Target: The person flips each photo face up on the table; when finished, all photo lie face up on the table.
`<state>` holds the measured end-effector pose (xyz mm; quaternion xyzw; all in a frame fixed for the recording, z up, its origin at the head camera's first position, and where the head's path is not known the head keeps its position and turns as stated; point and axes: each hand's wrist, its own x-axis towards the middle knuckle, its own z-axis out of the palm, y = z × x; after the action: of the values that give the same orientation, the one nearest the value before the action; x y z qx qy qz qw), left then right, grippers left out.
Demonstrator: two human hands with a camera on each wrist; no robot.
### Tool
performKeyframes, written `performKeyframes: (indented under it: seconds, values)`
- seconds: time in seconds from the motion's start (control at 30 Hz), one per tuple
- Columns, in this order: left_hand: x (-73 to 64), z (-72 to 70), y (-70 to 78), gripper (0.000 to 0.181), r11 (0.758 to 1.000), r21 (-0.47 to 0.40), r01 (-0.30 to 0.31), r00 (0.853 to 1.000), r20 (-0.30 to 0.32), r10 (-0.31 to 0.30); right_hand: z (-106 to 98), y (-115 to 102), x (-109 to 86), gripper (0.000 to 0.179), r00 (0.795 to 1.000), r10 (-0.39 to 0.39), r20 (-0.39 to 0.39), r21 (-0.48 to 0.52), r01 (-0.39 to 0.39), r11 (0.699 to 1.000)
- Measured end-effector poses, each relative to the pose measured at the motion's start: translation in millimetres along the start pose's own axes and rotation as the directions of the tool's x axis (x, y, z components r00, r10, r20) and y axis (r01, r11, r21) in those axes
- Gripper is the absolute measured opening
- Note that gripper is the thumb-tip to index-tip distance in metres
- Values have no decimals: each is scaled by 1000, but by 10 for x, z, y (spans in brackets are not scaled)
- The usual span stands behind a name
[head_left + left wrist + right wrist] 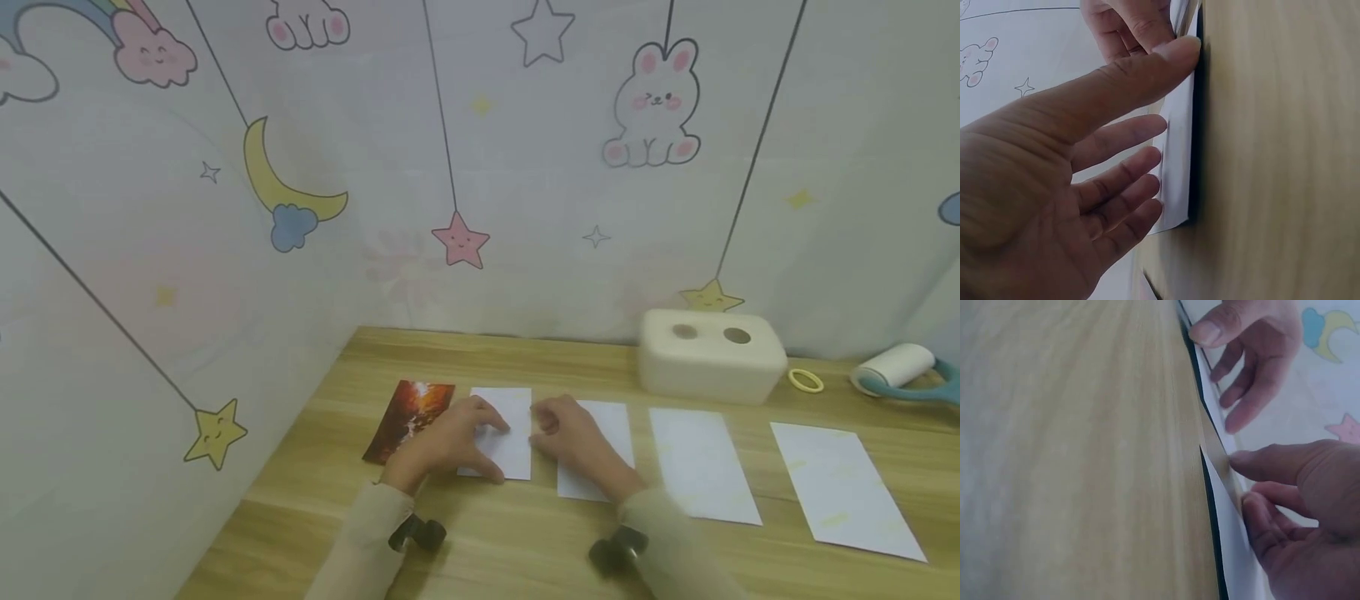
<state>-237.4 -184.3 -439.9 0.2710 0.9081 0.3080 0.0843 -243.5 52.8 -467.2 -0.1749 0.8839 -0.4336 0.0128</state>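
Observation:
On the wooden table lies a row of white cards. My left hand (457,437) is over the leftmost white card (517,425), its thumb spread toward the card's near edge and its fingers on the card's face. In the left wrist view the left fingers (1141,165) are loosely bent and rest along this card (1179,144), which shows a dark underside. My right hand (573,437) is at the card's right edge, thumb tip touching that edge, other fingers bent. It overlaps the second white card (611,417). A glossy red and dark picture (412,408) lies left, partly behind the left hand.
Two more white cards (705,467) lie to the right, the last card (847,487) farthest. At the back are a cream box (708,358) with two round holes, a yellow ring (806,381) and a white roller with a blue handle (896,368). A patterned wall (525,275) borders the table.

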Motion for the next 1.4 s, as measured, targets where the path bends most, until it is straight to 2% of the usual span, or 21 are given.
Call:
performKeyframes:
  seconds: [0.23,0.57,0.87,1.1,1.23,1.4]
  values:
    - [-13,17,6,63,998,57,-21,1000,-9,22,11,21,13,42,1000,-3,12,-19,4,1000]
    - [-7,16,1,58,998,64,-13,1000,2,13,-20,51,29,40,1000,-8,30,-14,8,1000]
    - [-32,-41,-51,44,999,-49,-5,1000,28,7,-88,81,15,39,995,-43,93,34,40,999]
    - [-60,-68,-74,41,991,-133,4,999,32,0,-124,109,13,44,987,-86,135,75,76,994]
    - [-75,-86,-68,40,987,-160,4,1000,26,0,-139,107,9,51,984,-80,157,95,65,993]
    - [-79,-97,-73,41,986,-167,12,999,31,-7,-144,99,6,50,985,-101,141,90,89,992]
